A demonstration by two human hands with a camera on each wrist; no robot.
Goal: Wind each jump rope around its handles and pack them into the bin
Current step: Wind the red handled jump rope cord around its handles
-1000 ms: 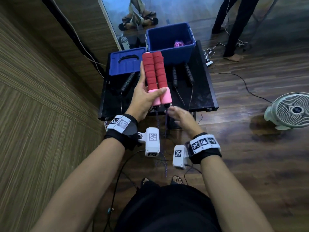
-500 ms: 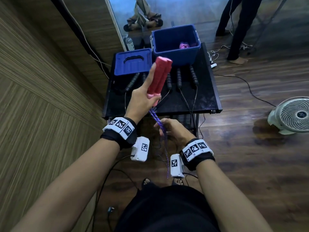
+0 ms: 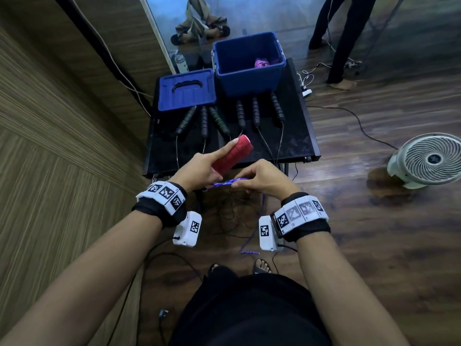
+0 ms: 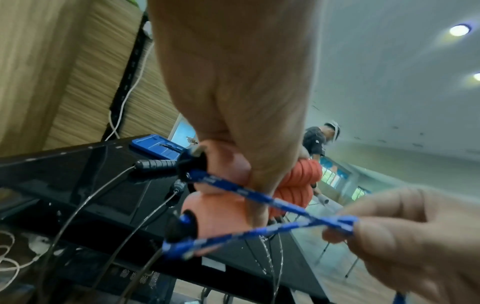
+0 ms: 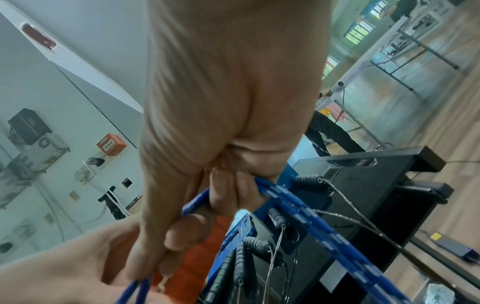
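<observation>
My left hand grips the two red foam handles of a jump rope, held together and tilted up to the right above the table's front edge. Their pink ends show in the left wrist view, with the blue rope leaving both. My right hand pinches the doubled blue rope just right of the handles; the rest hangs toward the floor. The blue bin stands at the table's far side with a pink bundle inside.
On the black table lie several dark-handled jump ropes with thin wire cords over the front edge. The blue bin lid lies left of the bin. A white fan stands on the floor at right; a person's legs stand behind.
The left hand lowered the red handles toward me and tilted them down to the right. The right hand rose and moved in beside them, pulling the blue rope taut sideways.
</observation>
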